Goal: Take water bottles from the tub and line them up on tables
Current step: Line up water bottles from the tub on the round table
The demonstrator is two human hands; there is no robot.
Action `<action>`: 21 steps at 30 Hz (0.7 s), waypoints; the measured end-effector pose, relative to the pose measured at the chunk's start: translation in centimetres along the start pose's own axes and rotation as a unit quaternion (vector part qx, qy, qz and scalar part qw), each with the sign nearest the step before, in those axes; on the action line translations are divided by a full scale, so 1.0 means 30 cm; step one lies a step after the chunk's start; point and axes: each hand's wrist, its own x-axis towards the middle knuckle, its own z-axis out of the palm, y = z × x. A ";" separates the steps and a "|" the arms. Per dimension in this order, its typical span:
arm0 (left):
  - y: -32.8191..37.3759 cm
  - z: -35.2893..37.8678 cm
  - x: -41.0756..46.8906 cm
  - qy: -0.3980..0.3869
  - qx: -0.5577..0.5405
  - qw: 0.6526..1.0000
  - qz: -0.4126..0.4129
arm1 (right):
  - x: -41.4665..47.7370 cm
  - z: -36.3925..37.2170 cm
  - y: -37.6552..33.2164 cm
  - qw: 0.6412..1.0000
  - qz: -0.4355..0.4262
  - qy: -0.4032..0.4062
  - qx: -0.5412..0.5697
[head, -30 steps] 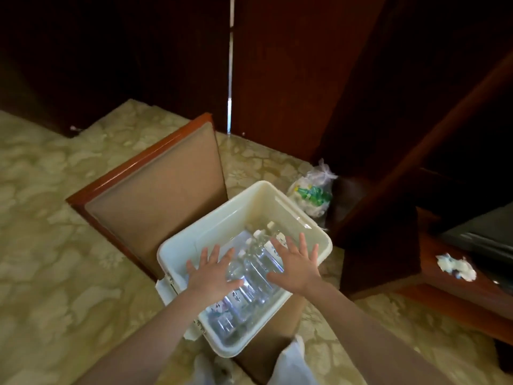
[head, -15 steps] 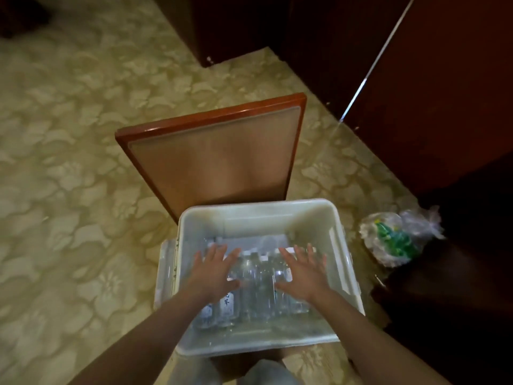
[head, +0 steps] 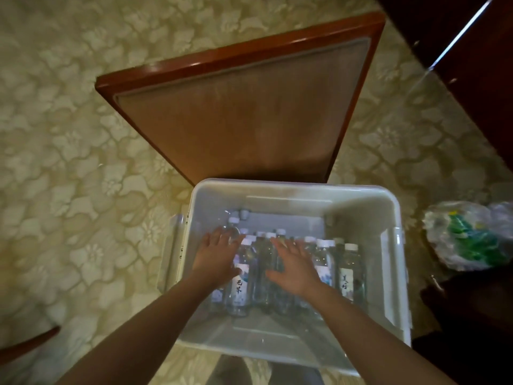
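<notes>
A white plastic tub (head: 394, 218) sits on a chair seat below me. Several clear water bottles (head: 350, 270) with white caps and labels lie side by side on its bottom, caps pointing away from me. My left hand (head: 216, 257) lies flat, palm down, on the bottles at the left of the row, fingers spread. My right hand (head: 295, 266) rests the same way on the middle bottles. Neither hand has closed around a bottle. Parts of the bottles are hidden under both hands.
The chair's wooden-framed padded back (head: 244, 112) rises just beyond the tub. A clear plastic bag with green contents (head: 469, 236) lies on the patterned carpet at the right. Dark wooden furniture (head: 472, 315) stands at the right edge, dark panels (head: 477, 37) at the top right.
The camera view has tilted down and turned, so the tub now lies square below me. Both hands stay flat on the bottles, lowered a little deeper into the tub.
</notes>
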 end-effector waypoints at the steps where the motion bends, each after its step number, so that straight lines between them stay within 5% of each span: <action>1: -0.008 -0.005 0.015 -0.001 0.038 0.999 0.007 | 0.031 0.009 -0.012 1.000 -0.007 -0.001 0.029; 7: -0.030 -0.034 0.107 -0.025 0.166 0.985 0.049 | 0.166 0.057 -0.070 0.984 -0.029 -0.052 0.170; 16: -0.043 -0.041 0.188 -0.099 0.219 0.970 0.043 | 0.233 0.121 -0.078 0.960 -0.021 -0.094 0.264; 21: -0.040 -0.061 0.180 -0.064 0.205 0.975 0.056 | 0.192 0.135 -0.069 0.956 -0.005 -0.066 0.287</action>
